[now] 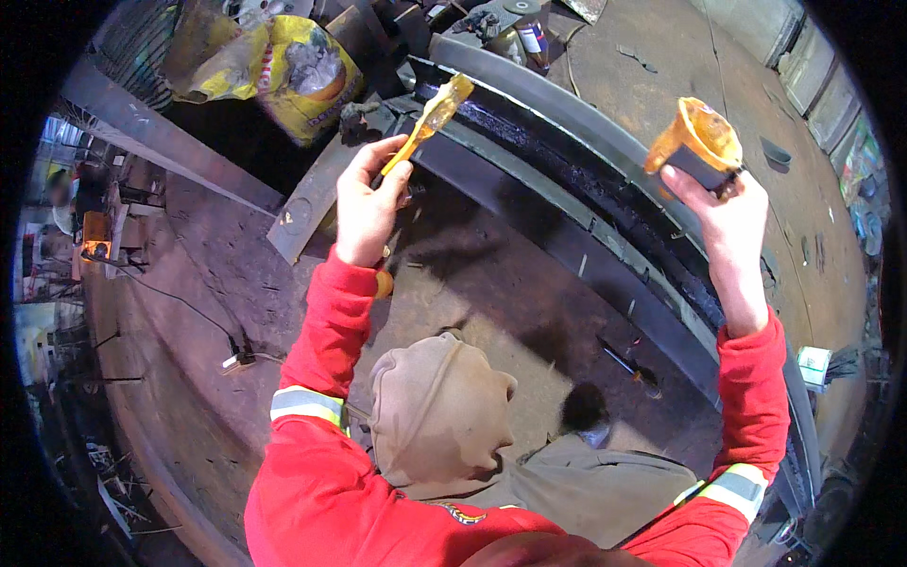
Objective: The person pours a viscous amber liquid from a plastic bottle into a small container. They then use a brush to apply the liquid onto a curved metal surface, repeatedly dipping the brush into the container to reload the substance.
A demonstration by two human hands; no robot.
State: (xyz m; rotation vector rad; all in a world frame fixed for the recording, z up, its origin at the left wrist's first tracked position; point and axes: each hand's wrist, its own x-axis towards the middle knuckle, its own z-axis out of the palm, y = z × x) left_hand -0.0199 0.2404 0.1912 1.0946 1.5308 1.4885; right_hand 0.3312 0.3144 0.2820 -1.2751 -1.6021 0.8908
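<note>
Your left hand point(367, 203) covers the lower handle of the yellow brush point(433, 118), and your right hand point(723, 203) hides the underside of the orange cup point(697, 137), whose contents you cannot make out. The curved steel channel point(605, 203) runs out of view at the lower right. The workshop point(80, 227) at far left is blurred.

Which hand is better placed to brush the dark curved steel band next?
Left, probably. The left hand holds the paintbrush, bristles near the curved steel band; the right hand holds the orange cup.
</note>
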